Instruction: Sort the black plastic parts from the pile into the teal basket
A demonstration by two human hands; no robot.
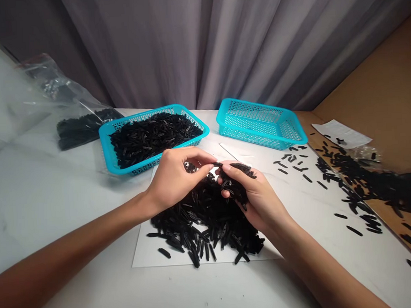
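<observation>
A heap of small black plastic pieces (209,222) lies on a white sheet (145,253) in front of me. My left hand (175,178) hovers over the heap, its thumb and fingers pinched on one black piece (217,164). My right hand (252,193) is cupped around a handful of the same black pieces (239,180), and its fingertips touch the piece the left hand pinches. Both hands meet just above the far side of the heap.
A turquoise basket (106,145) filled with black pieces stands behind the heap on the left, and an empty turquoise basket (259,121) on the right. More black pieces (365,182) lie scattered at the right. A clear plastic bag (73,124) of pieces lies far left. Grey curtain behind.
</observation>
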